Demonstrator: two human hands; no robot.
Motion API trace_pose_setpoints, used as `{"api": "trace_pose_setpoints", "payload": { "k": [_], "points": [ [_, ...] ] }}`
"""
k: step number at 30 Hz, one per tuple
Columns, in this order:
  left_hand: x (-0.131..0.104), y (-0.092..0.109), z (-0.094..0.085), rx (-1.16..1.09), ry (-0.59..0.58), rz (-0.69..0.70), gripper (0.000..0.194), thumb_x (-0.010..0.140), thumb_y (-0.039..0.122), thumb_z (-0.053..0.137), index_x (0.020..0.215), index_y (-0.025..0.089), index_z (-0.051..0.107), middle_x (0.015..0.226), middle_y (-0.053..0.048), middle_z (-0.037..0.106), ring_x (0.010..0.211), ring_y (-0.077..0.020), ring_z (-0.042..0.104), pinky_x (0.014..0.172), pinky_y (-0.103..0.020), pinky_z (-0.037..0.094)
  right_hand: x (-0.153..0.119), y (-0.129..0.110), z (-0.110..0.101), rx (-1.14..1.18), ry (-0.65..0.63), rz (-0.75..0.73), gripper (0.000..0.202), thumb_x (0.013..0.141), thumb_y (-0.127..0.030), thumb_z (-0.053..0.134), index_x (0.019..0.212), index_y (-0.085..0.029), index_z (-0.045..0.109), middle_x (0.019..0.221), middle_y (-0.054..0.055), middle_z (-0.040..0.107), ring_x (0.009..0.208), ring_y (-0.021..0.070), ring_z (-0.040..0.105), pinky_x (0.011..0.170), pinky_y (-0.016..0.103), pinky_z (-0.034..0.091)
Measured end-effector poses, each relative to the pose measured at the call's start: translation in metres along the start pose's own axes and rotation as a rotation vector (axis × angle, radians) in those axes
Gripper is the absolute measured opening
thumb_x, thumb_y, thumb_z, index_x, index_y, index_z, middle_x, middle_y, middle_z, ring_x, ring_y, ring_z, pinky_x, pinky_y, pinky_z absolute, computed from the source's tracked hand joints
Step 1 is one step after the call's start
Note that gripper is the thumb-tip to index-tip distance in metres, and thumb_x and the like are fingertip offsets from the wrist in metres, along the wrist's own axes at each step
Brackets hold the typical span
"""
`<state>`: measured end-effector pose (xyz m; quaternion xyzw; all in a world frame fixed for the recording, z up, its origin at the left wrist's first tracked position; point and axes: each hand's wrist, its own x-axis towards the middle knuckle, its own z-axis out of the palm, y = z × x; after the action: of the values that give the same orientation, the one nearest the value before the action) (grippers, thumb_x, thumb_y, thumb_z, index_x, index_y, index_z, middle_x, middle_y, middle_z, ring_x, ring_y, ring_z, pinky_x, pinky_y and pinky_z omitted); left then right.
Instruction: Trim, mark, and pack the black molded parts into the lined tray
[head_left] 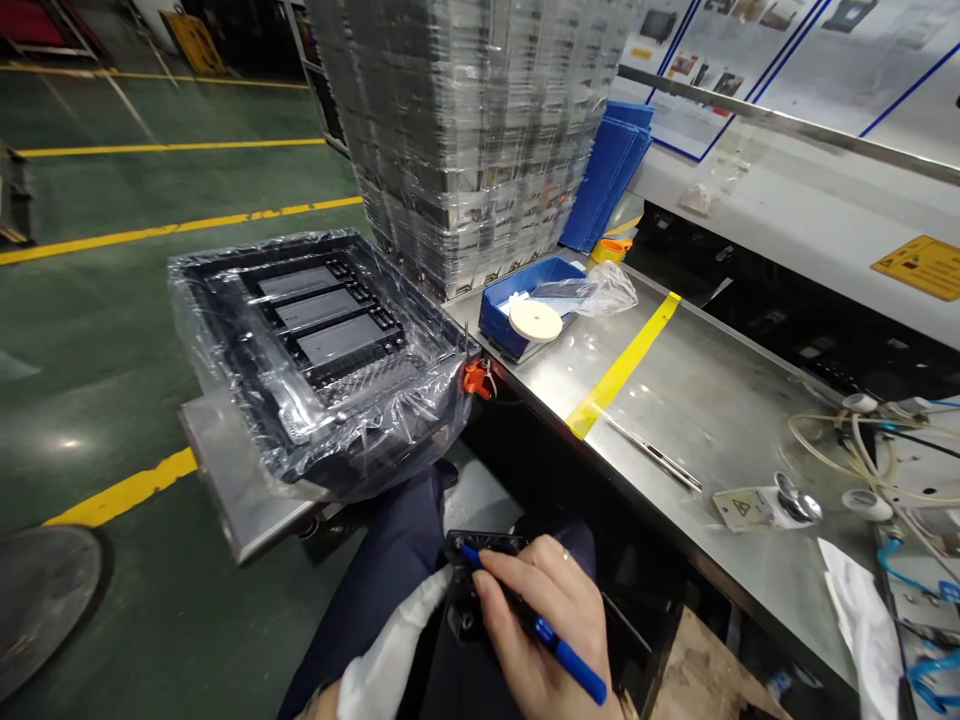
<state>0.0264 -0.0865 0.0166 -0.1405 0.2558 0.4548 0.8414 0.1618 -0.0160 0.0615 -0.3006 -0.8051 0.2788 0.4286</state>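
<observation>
While a seated person bends over the lap, the right hand (551, 625) closes in a writing grip around a blue pen (540, 628), its tip set against a small black part (476, 580) that rests on the dark trouser leg. The pen's long axis runs from the tip at upper left down toward the lower right, where the barrel juts out past the knuckles; the part lies just beyond the fingertips, up and to the left of the grip. A ring shows on one finger. Of the left hand (352, 695), only a white-gloved patch appears at the lower edge, next to the part on its left side; whether it clasps the part cannot be told, as the pen hand and the frame edge hide the contact. The right hand is plainly the one at work on the part.

Up and to the left, a black tray wrapped in clear film (322, 340) sits on a steel shelf. A steel bench (675, 400) crossed by yellow tape (622, 365) carries a blue bin (517, 310).
</observation>
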Motion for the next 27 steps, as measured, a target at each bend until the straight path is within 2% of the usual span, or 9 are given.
{"api": "trace_pose_setpoints", "payload": {
  "k": [4,6,11,15,19,23,27],
  "points": [
    [0.001,-0.001,-0.015,-0.132,-0.179,-0.038,0.04,0.087,0.047,0.067,0.103,0.012,0.079,0.098,-0.01,0.078,0.117,-0.0288,0.064,0.114,-0.036,0.033,-0.016,0.0,-0.001,-0.002,0.104,0.006,0.023,0.086,-0.01,0.067,0.105,-0.021,0.072,0.07,0.001,0.064,0.058,0.0147,0.058,0.054,0.029,0.048],
    [0.002,0.0,-0.02,-0.161,-0.212,-0.026,0.045,0.091,0.047,0.061,0.115,0.012,0.075,0.104,-0.01,0.078,0.118,-0.0285,0.063,0.114,-0.037,0.033,-0.023,-0.001,0.0,-0.007,0.13,0.014,0.024,0.085,-0.01,0.068,0.106,-0.022,0.072,0.069,0.001,0.064,0.059,0.0153,0.059,0.055,0.029,0.05],
    [0.003,0.0,-0.017,-0.098,-0.215,-0.001,0.052,0.086,0.048,0.068,0.119,0.008,0.072,0.109,-0.013,0.076,0.12,-0.0315,0.061,0.114,-0.037,0.032,-0.029,-0.002,0.002,-0.002,0.074,0.023,0.02,0.086,-0.013,0.068,0.104,-0.022,0.073,0.071,0.002,0.065,0.064,0.017,0.063,0.058,0.03,0.054],
    [-0.001,0.0,-0.011,-0.086,-0.194,0.002,0.058,0.084,0.052,0.069,0.125,0.012,0.069,0.112,-0.011,0.075,0.12,-0.0306,0.061,0.114,-0.038,0.033,-0.034,-0.006,0.002,-0.065,0.121,0.036,0.017,0.087,-0.014,0.07,0.102,-0.022,0.073,0.072,0.001,0.067,0.065,0.017,0.066,0.066,0.032,0.056],
    [-0.001,0.0,-0.02,-0.071,-0.206,0.02,0.062,0.079,0.055,0.074,0.123,0.011,0.071,0.112,-0.011,0.075,0.118,-0.0309,0.062,0.112,-0.037,0.034,-0.036,-0.011,0.002,-0.084,0.092,0.021,0.014,0.089,-0.018,0.071,0.103,-0.022,0.073,0.072,-0.001,0.068,0.064,0.0155,0.066,0.077,0.034,0.057],
    [0.002,-0.001,-0.034,-0.1,-0.221,-0.01,0.062,0.084,0.058,0.065,0.126,0.012,0.069,0.111,-0.011,0.075,0.115,-0.0298,0.063,0.11,-0.038,0.037,-0.033,-0.013,0.002,-0.064,0.076,0.009,0.014,0.089,-0.014,0.069,0.1,-0.022,0.072,0.07,-0.001,0.067,0.061,0.0144,0.065,0.07,0.03,0.056],
    [0.002,0.0,-0.032,-0.062,-0.12,0.085,0.058,0.082,0.054,0.071,0.123,0.013,0.07,0.108,-0.01,0.076,0.11,-0.029,0.066,0.107,-0.038,0.041,-0.031,-0.013,0.004,-0.032,0.074,-0.01,0.012,0.091,-0.017,0.068,0.102,-0.02,0.071,0.07,0.0,0.067,0.061,0.0142,0.064,0.069,0.03,0.055]
  ]
}}
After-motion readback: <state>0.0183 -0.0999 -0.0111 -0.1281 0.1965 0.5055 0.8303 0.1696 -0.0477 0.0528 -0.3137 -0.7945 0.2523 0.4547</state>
